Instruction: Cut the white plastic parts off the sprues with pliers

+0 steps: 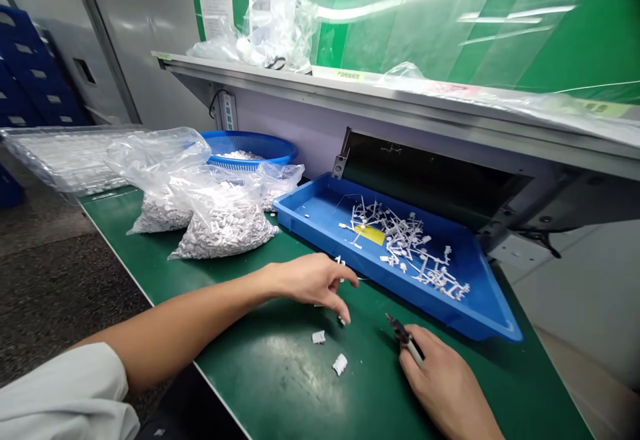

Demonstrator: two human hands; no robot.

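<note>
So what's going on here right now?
The right hand holds a nipper-like tool above the green table. The left hand is open, with small white pieces loose on the table near it. Beyond the hands, a blue tray holds a tangle of white branching parts; filled clear bags rest beyond the left forearm.

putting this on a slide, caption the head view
Right hand holds a plier-like tool near a blue tray of white parts, left hand over green table
</note>
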